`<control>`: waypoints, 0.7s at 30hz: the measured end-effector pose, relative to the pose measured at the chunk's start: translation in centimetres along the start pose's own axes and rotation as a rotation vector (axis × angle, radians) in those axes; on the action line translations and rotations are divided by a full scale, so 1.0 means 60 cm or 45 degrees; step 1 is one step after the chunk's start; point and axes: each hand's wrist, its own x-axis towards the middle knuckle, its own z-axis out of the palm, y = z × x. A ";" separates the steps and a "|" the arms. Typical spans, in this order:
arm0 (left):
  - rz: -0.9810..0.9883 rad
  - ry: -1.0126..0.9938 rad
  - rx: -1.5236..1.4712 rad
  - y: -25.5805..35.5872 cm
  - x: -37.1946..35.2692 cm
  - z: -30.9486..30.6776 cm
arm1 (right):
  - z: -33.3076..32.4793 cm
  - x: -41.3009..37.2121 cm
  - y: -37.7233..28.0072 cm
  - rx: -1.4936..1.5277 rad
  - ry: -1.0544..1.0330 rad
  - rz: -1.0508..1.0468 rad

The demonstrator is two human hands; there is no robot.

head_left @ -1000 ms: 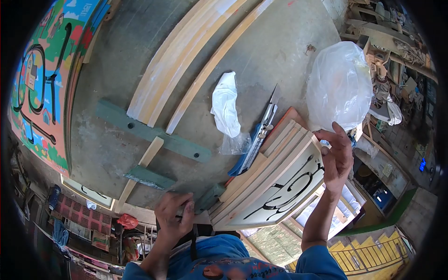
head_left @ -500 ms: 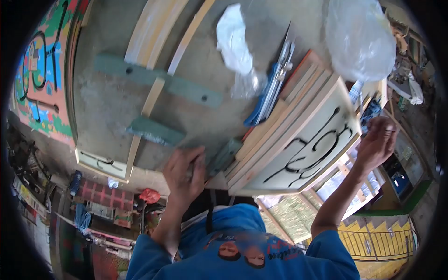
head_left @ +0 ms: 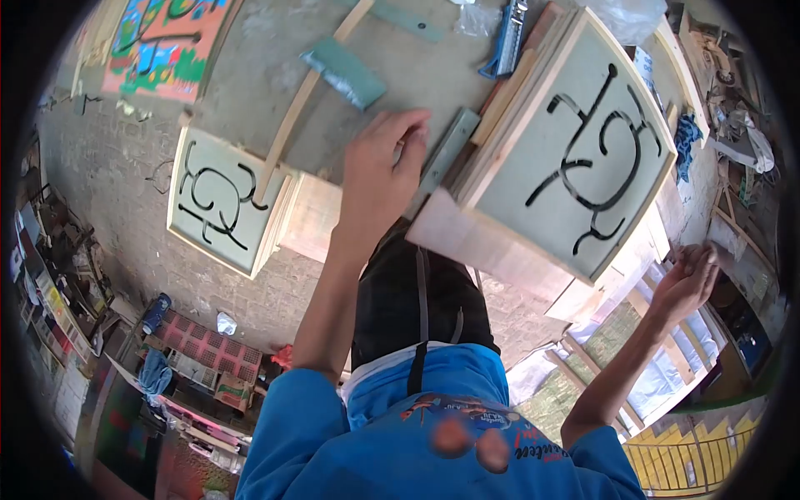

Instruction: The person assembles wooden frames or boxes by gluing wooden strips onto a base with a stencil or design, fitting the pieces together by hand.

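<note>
My left hand (head_left: 385,162) hovers over the near edge of the grey tabletop (head_left: 250,92), fingers curled toward the thumb. Whatever lies within them, if anything, is hidden. Close by on its right is a grey-green strip (head_left: 450,150), beside stacked wooden frames. A green block (head_left: 344,73) lies beyond the hand, across a thin wooden strip (head_left: 304,96). To the right, clear of the table, my right hand (head_left: 687,279) is held out with its fingers bunched together. I cannot make out anything in that grip. A framed panel with black line drawing (head_left: 596,158) stands between the two hands.
Another framed panel (head_left: 218,200) hangs by the table's left side. A blue-handled tool (head_left: 507,42) lies behind the stacked frames, near clear plastic (head_left: 479,18). A red crate (head_left: 204,342) sits on the floor at lower left, and yellow steps (head_left: 692,454) rise at lower right.
The view has tilted toward my body, so the tabletop things sit higher in the picture. Both panels show more fully. Both hands stay curled; the right one appears lower.
</note>
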 end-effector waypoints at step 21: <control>0.256 0.434 -0.288 -0.003 -0.184 0.073 | 0.062 -0.277 -0.010 -0.119 -0.712 -0.031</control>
